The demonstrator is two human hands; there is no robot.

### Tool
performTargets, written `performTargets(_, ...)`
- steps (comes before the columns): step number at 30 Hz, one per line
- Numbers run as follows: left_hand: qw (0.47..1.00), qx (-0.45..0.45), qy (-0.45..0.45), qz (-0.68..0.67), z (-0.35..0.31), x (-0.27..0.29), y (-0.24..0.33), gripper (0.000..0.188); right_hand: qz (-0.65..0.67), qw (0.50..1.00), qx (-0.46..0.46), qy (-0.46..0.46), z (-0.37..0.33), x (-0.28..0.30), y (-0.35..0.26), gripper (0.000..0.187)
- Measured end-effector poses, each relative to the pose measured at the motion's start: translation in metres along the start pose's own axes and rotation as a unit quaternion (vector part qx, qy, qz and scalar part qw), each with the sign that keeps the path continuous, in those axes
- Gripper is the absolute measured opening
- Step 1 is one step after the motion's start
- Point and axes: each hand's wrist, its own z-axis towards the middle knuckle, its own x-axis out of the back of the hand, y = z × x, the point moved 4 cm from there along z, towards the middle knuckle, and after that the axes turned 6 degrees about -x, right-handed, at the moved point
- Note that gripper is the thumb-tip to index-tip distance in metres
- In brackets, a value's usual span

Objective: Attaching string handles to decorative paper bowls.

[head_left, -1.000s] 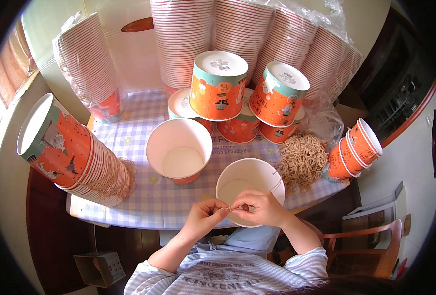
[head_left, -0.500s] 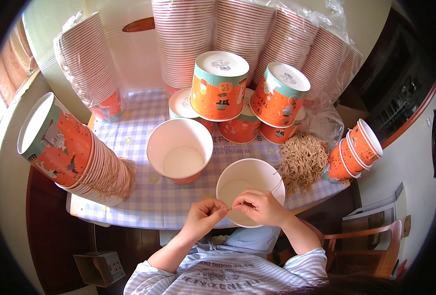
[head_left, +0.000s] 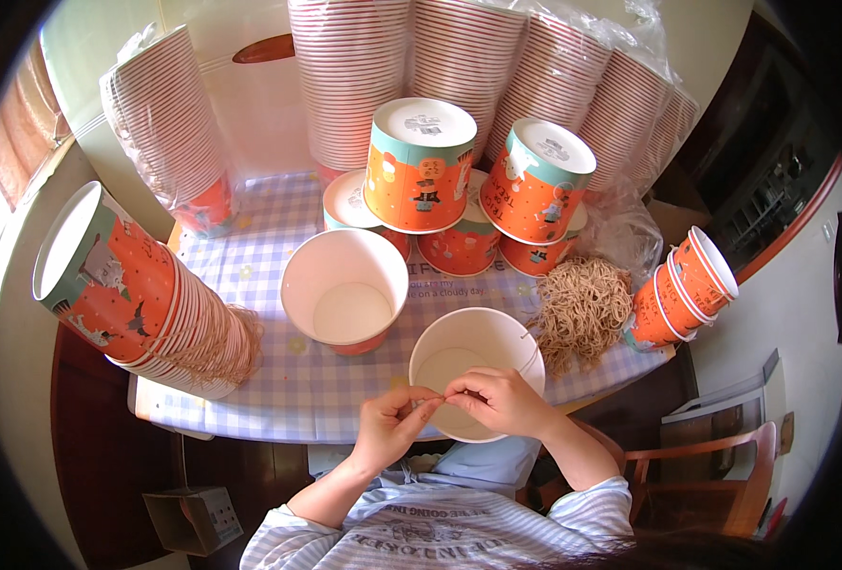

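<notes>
My left hand (head_left: 392,426) and my right hand (head_left: 499,404) meet at the fingertips over the near part of an upright white-lined paper bucket (head_left: 459,332). Both are closed in a pinch on the end of a thin tan string (head_left: 533,359), which also shows at the bucket's right inner wall. The fingers mostly cover the pinched end. A second upright paper bucket (head_left: 345,270) stands just left and farther back. To the right lies a tangled heap of tan strings (head_left: 582,312).
Behind are upturned orange-and-teal buckets (head_left: 419,176) piled in two tiers. Tall plastic-wrapped bucket stacks (head_left: 350,95) line the wall. A leaning stack (head_left: 122,285) with strings draped over it is at left, a shorter stack (head_left: 682,290) at right. All rest on a checked tablecloth (head_left: 250,370).
The near bucket has shifted slightly left. My hands stay together at the fingertips, the right one a touch farther left, still pinching.
</notes>
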Motion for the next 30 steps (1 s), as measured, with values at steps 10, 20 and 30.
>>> performTargets(10,1.0,0.001,0.026,-0.009,-0.001,0.007,-0.004,0.006,-0.029,0.999,0.006,-0.027,0.0,-0.003,-0.001,0.008)
performTargets(20,0.996,-0.047,0.068,0.015,-0.002,0.006,-0.011,0.004,-0.023,0.999,0.035,-0.03,0.001,-0.004,-0.005,0.006)
performTargets(30,0.955,-0.211,0.028,0.205,0.012,0.016,0.042,0.017,-0.076,0.995,0.069,-0.003,0.012,0.004,-0.025,0.007)
